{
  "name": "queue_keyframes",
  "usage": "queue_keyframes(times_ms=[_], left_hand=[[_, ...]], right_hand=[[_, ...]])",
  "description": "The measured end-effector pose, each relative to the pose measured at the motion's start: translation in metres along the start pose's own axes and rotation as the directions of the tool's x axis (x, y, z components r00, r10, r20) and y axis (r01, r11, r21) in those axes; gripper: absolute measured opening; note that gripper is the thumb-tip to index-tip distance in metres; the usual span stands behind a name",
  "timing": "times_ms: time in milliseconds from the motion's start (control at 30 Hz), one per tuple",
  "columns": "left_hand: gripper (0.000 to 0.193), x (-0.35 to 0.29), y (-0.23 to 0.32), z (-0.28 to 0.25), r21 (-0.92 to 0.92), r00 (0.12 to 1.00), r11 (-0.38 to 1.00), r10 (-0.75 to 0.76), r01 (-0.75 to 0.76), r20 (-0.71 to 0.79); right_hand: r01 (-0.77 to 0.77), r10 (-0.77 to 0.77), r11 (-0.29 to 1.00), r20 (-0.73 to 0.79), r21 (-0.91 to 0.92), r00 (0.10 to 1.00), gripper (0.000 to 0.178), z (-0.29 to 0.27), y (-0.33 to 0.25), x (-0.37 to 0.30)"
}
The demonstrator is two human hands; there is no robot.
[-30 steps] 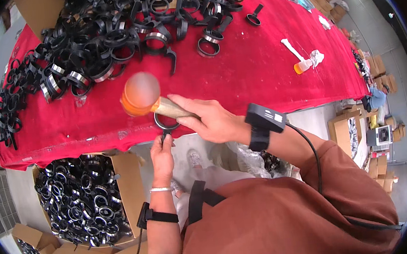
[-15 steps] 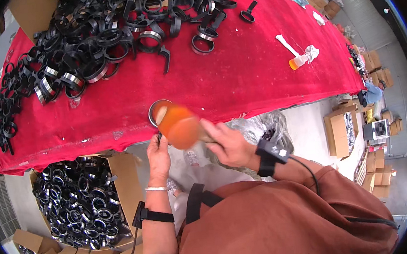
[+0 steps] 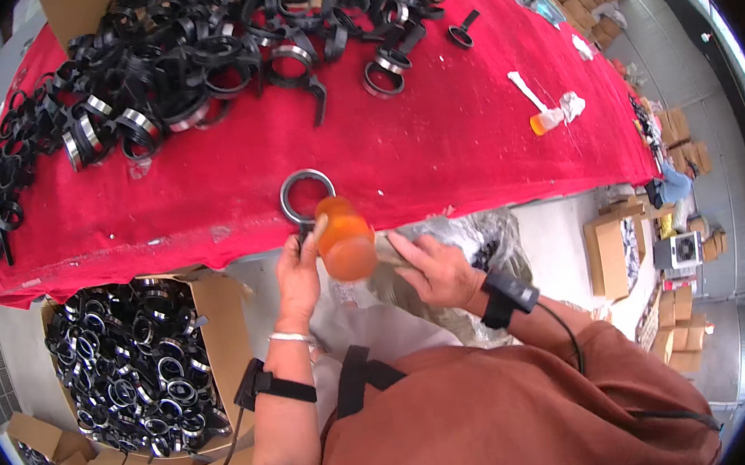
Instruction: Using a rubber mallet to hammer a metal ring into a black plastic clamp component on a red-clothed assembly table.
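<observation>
On the red cloth-covered table point(image 3: 472, 151), near its front edge, lies a black-and-silver metal ring clamp point(image 3: 306, 196) (likely stiff, weighty). Your left hand point(image 3: 298, 275) pinches its stem; your right hand point(image 3: 434, 269) wraps an orange-headed mallet point(image 3: 345, 237).

Bright, even daylight fills the scene, strongest toward two o'clock, where the floor looks washed out. The red tablecloth point(image 3: 436, 146) is vividly saturated, with only faint shadows. Small glints show on the metal rings point(image 3: 137, 121) at eleven o'clock. The orange mallet head point(image 3: 345, 237) is slightly motion-blurred. Straight edges bow outward, and black vignetting rings the fisheye frame.
</observation>
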State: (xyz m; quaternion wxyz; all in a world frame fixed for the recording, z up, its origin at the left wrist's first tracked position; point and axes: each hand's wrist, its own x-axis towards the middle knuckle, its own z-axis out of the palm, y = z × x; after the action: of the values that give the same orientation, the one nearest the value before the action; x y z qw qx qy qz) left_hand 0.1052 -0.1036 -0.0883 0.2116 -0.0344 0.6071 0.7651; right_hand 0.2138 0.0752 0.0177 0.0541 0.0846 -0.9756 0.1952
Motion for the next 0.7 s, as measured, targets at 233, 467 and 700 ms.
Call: queue_keyframes(times_ms=[233, 467, 700], left_hand=[[0.030, -0.005, 0.001, -0.004, 0.310, 0.946, 0.894, 0.301, -0.323, 0.117], [0.025, 0.007, -0.028, -0.011, 0.416, 0.943, 0.860, 0.332, -0.294, -0.019], [0.025, -0.004, 0.009, 0.002, 0.135, 1.000, 0.991, 0.003, -0.001, -0.012]], right_hand=[[0.074, -0.071, 0.997, -0.101, 0.021, 0.992, 0.061, -0.008, -0.041, 0.031], [0.073, -0.074, 0.996, -0.014, -0.045, 0.997, 0.062, -0.012, -0.058, 0.056], [0.170, -0.033, 0.938, -0.410, 0.304, 0.911, 0.054, -0.027, -0.049, 0.099]])
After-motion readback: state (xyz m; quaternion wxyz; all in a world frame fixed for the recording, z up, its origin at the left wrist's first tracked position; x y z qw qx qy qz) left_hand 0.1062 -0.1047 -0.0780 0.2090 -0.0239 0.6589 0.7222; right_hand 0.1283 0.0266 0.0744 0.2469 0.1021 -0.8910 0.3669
